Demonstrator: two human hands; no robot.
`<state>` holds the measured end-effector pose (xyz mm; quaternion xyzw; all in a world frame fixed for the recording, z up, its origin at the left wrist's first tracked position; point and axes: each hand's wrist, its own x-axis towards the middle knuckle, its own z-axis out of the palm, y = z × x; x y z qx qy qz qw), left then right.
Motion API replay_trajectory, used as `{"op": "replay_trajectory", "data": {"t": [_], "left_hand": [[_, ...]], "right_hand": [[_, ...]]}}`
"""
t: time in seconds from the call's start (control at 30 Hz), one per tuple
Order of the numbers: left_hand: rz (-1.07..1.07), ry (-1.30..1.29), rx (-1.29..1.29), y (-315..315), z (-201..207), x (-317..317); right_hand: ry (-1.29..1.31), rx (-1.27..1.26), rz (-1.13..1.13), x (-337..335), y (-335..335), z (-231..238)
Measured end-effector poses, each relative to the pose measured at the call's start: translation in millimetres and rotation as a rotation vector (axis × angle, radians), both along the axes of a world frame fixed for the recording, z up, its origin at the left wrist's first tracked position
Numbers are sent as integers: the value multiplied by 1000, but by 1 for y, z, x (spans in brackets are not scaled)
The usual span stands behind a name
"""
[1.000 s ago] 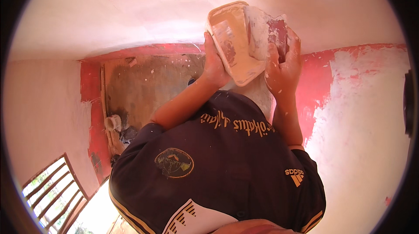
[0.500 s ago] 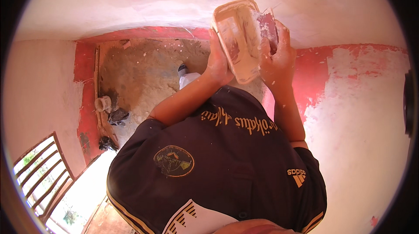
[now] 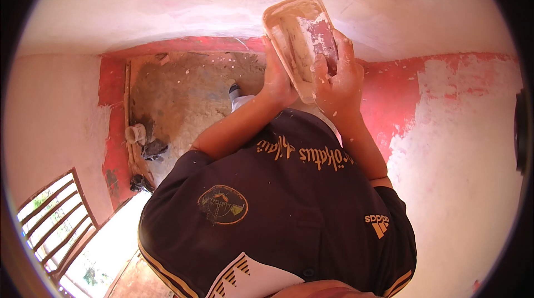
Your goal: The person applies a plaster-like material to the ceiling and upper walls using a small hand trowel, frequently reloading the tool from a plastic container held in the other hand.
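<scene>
In front of my chest, my left hand (image 3: 276,78) holds a rectangular cream plastic tub (image 3: 286,31) by its left side, tilted with its opening toward me. Smears of whitish putty coat the inside of the tub. My right hand (image 3: 344,84) grips a flat maroon putty scraper (image 3: 322,39), thumb on one side and fingers on the other. White putty is caked over the scraper's face, and it lies over the tub's opening at the right side. Fingers under the tub are hidden.
A pale, smeared wall (image 3: 194,8) rises just beyond the tub, with a red band (image 3: 389,92) along its base. On the stained floor (image 3: 183,81) at the left are a white bucket (image 3: 135,133) and dark plastic bags (image 3: 154,149). A barred window (image 3: 58,220) is at lower left.
My right hand has moved left, bringing the scraper from the tub's right rim in over its opening. The tub has shifted slightly left and up.
</scene>
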<state>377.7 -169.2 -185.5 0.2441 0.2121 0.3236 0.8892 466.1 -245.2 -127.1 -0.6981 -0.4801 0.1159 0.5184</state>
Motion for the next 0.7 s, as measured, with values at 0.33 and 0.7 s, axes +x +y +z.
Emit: {"op": "replay_trajectory", "data": {"t": [0.33,0.7], "left_hand": [[-136,-523,-222,6,-16,-11],[-149,-430,20,6,-18,-26]], "right_hand": [[103,-12,89,-4,7,-4],[253,-49,200,3,0,0]]}}
